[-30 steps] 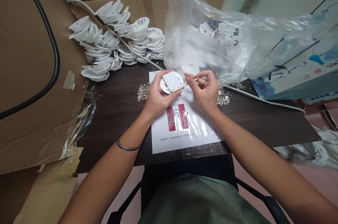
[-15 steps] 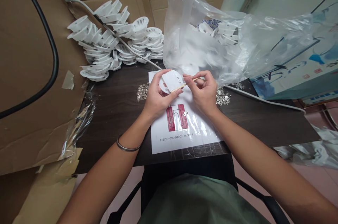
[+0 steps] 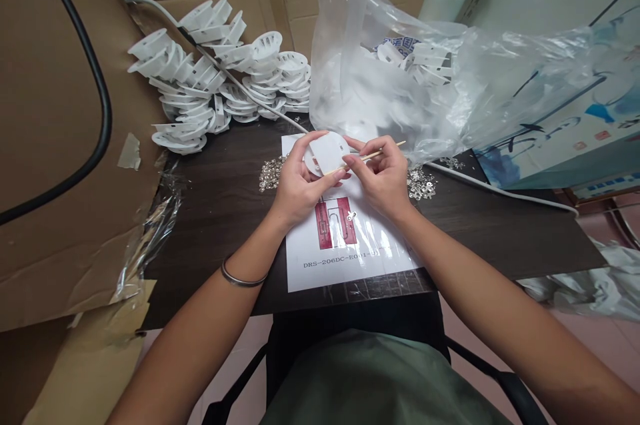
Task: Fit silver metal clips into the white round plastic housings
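Above a dark wood-grain tabletop (image 3: 225, 211), a round white plastic part (image 3: 330, 151) is clamped in the bare left hand (image 3: 299, 178), while the right hand (image 3: 384, 173) pinches a thin tan stick (image 3: 373, 155) at the part's right edge. Below lies a white printed sheet (image 3: 303, 228) with a red diagram (image 3: 324, 225), flanked by heaps of small silver metal pieces (image 3: 271, 173); farther back, stacks of white dish-shaped pieces (image 3: 187, 115) sit beside a clear plastic bag (image 3: 390, 108).

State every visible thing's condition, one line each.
Left hand, gripping white plastic disc
Right hand, holding thin tan stick
White plastic disc, held
Thin tan stick, held slanting
Printed sheet, lying flat
Clear plastic bag, crumpled
Small metal pieces, mostly heaped
White plastic parts, piled
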Demonstrator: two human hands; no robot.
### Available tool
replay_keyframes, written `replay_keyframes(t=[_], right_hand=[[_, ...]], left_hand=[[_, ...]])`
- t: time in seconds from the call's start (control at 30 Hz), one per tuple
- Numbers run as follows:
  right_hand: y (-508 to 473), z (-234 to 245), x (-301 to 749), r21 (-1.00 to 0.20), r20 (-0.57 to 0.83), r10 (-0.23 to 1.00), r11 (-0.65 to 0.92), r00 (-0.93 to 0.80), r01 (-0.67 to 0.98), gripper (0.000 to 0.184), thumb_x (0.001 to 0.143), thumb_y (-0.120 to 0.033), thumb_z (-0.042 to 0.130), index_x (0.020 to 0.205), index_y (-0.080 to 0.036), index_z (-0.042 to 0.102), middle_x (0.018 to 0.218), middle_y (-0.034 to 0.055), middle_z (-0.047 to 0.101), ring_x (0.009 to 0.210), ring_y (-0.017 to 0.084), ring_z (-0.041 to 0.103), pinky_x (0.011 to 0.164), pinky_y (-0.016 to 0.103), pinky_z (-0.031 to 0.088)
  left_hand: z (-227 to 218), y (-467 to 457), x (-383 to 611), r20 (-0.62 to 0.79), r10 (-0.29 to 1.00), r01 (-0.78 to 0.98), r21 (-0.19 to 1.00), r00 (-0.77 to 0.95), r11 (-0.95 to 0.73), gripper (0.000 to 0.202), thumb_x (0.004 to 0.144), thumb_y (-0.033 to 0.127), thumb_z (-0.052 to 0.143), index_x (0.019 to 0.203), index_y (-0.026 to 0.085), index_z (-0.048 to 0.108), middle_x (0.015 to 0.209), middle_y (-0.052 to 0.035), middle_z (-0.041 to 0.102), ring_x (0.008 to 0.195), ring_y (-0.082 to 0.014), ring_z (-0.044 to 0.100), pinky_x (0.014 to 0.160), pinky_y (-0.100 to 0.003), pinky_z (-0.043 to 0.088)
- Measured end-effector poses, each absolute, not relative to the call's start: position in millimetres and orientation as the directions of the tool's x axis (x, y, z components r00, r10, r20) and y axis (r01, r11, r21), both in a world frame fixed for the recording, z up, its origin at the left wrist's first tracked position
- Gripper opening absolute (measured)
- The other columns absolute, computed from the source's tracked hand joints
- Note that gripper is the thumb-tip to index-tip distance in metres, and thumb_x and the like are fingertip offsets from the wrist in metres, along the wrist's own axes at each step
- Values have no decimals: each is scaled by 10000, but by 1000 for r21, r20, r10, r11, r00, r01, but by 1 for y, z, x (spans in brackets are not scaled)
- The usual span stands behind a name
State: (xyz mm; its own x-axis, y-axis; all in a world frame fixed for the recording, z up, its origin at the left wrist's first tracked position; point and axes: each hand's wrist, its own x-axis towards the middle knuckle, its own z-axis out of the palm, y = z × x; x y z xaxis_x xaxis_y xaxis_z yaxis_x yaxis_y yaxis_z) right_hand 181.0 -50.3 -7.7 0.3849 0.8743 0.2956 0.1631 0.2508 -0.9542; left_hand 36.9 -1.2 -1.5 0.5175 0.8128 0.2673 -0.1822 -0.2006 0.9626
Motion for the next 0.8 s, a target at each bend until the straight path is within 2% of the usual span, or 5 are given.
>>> replay_keyframes(t=[0.3, 0.43, 0.57, 0.67, 0.8], right_hand=[[-50, -9, 180, -962, 270, 870, 227, 412, 151, 351, 722, -441, 741, 736, -215, 473, 1012, 12, 733, 456, 24, 425, 401, 249, 252], [-49, -11, 180, -963, 270, 862, 236, 428, 130, 350, 696, -431, 766, 718, -207, 498, 831, 10, 705, 544, 62, 557, 432, 230, 318], [-49, -10, 179, -968, 250, 866, 225, 432, 109, 361, 681, -435, 775, 708, -204, 499, 806, 10, 702, 616, 88, 617, 461, 232, 378], [-48, -9, 179, -974, 225, 876, 203, 426, 95, 365, 672, -447, 777, 709, -207, 505, 808, 6, 712, 634, 94, 622, 491, 238, 417], [-48, -9, 180, -980, 197, 892, 195, 406, 47, 364, 646, -412, 808, 702, -206, 513, 710, -23, 682, 519, 71, 556, 462, 236, 377]], left_hand=[[-1, -1, 37, 289, 809, -142, 957, 511, -252, 585, 722, 340, 793, 1213, 294, 478, 1036, -10, 691, 798, -180, 719, 760, -374, 650], [-3, -2, 37, 315, 811, -138, 949, 493, -285, 549, 727, 330, 791, 1199, 302, 512, 1239, -31, 615, 832, -166, 715, 773, -359, 649], [-6, 0, 38, 365, 803, -153, 931, 471, -333, 518, 729, 310, 788, 1185, 310, 542, 1363, -35, 511, 905, -168, 706, 786, -340, 646], [-7, 0, 38, 392, 796, -146, 918, 461, -368, 503, 734, 301, 782, 1180, 310, 551, 1361, -31, 510, 951, -178, 695, 806, -345, 644], [-8, -1, 40, 428, 782, -159, 902, 453, -402, 424, 767, 280, 747, 1156, 306, 579, 1280, -24, 554, 956, -172, 687, 766, -315, 651]])
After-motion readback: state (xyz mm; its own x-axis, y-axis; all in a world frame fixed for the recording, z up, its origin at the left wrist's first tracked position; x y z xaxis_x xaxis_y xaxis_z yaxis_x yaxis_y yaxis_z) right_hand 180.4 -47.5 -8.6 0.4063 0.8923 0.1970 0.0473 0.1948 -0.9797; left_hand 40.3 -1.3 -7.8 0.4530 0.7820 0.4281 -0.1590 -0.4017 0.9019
